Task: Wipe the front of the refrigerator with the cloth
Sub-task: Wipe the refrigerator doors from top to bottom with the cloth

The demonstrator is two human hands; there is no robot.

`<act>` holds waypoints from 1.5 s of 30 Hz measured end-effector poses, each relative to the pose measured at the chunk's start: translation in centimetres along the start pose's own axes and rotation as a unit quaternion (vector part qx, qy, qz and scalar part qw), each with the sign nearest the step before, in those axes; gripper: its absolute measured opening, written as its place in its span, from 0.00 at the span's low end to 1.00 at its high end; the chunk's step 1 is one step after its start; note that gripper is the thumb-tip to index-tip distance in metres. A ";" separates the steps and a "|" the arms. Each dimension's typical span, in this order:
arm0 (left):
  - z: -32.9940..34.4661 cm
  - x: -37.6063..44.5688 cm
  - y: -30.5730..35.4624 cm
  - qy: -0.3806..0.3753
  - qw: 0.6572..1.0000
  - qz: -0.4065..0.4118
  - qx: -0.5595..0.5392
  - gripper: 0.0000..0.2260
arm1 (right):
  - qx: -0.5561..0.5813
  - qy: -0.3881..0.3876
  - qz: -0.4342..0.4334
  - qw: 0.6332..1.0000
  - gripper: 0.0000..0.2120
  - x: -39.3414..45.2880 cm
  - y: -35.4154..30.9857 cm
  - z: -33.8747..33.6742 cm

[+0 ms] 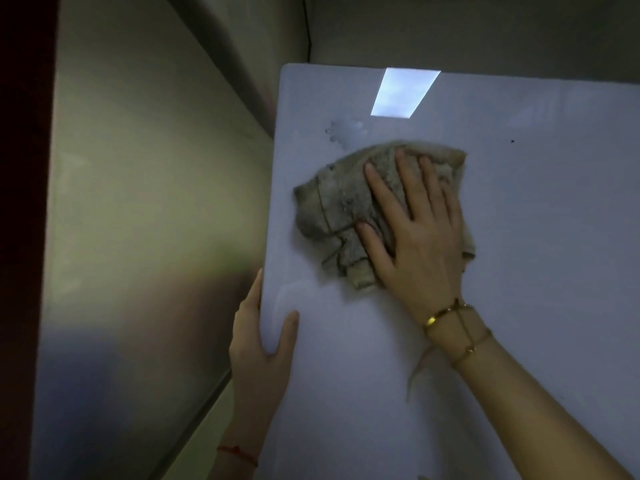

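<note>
The right hand lies flat with its fingers spread, pressing the cloth against the front of the refrigerator. The cloth is bunched up in the upper middle of the frame, near the top of the door. The left hand is curled around the door's left edge, at the lower middle, thumb on the front. Just above the cloth there is a smudgy patch, and a small dark speck sits at the upper right. So the wiping looks under way, with the top corner and the right side probably left to do.
</note>
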State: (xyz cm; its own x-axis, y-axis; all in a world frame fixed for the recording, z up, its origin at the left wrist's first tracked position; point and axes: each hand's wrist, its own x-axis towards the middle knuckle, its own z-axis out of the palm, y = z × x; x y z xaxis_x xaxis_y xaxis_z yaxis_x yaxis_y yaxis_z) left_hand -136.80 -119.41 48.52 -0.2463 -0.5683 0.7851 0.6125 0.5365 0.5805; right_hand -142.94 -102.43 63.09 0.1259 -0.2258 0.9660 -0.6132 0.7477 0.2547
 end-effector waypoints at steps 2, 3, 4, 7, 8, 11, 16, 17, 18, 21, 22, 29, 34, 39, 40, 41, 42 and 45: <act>-0.1 0.1 0.1 -0.003 1.000 0.001 -0.002 0.31 | 0.013 -0.005 -0.011 1.000 0.25 -0.8 -0.6 0.2; -0.1 0.1 0.1 -0.003 1.000 0.006 -0.001 0.31 | 0.017 -0.015 -0.036 0.999 0.24 -2.0 -0.9 0.2; -0.1 0.2 0.1 -0.004 1.000 0.013 -0.001 0.31 | 0.015 -0.027 -0.067 0.997 0.24 -3.3 -1.0 0.0; -0.1 0.1 0.1 -0.005 1.000 0.017 0.008 0.32 | 0.016 -0.043 -0.111 0.993 0.22 -3.5 0.3 -0.8; -0.1 0.0 0.2 -0.005 1.000 0.014 0.006 0.32 | 0.018 -0.033 -0.097 0.995 0.22 -2.1 0.8 -0.8; -0.1 -0.1 0.3 0.000 1.000 0.012 0.001 0.32 | 0.020 0.004 -0.011 1.000 0.24 4.3 1.9 -0.3; 0.0 0.0 0.3 -0.003 1.000 0.013 0.013 0.32 | 0.009 -0.007 -0.038 0.999 0.25 5.0 -1.1 1.1; 0.0 0.0 0.3 -0.003 1.000 0.017 0.013 0.32 | 0.010 -0.022 -0.073 0.997 0.24 3.1 -1.6 1.1; 0.1 0.0 0.2 -0.002 1.000 0.019 0.010 0.32 | 0.011 -0.036 -0.102 0.994 0.24 1.0 -1.8 0.9; 0.0 0.0 0.2 0.001 1.000 0.017 0.011 0.32 | 0.015 -0.043 -0.111 0.993 0.22 -1.7 0.6 -0.4; 0.1 0.0 0.2 0.003 1.000 0.015 0.014 0.32 | 0.013 -0.033 -0.088 0.996 0.22 -1.1 1.8 -0.7; 0.1 -0.2 0.4 0.007 1.000 0.020 0.014 0.31 | 0.007 0.025 0.043 0.999 0.24 3.0 1.8 -0.2; 0.2 -0.2 0.3 0.003 0.999 0.029 0.028 0.31 | 0.014 -0.045 -0.101 0.994 0.23 -5.7 1.6 -1.1; 0.8 -1.0 0.5 0.043 0.994 0.060 0.082 0.31 | -0.003 0.021 0.048 0.999 0.24 -1.3 7.6 -2.6; 0.9 -1.1 0.6 0.044 0.994 0.059 0.085 0.30 | -0.006 0.028 0.078 0.997 0.25 -0.2 7.8 -2.6; 1.0 -1.1 0.7 0.044 0.994 0.057 0.085 0.30 | -0.012 0.031 0.094 0.995 0.25 0.2 7.6 -2.5; 1.0 -1.2 0.7 0.045 0.994 0.056 0.086 0.30 | -0.016 0.032 0.090 0.995 0.24 0.0 7.1 -2.4; 1.0 -1.3 0.8 0.050 0.992 0.058 0.100 0.30 | -0.004 -0.003 -0.001 1.000 0.23 -4.7 4.9 -2.3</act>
State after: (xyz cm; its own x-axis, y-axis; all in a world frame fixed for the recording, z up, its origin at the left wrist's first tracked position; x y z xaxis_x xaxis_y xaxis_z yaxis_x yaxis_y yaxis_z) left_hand -136.69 -117.64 48.22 -0.1005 -0.5490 0.8298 0.4678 0.7100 0.5264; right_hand -144.78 -96.25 59.92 0.1228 -0.2316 0.9650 -0.6059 0.7526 0.2577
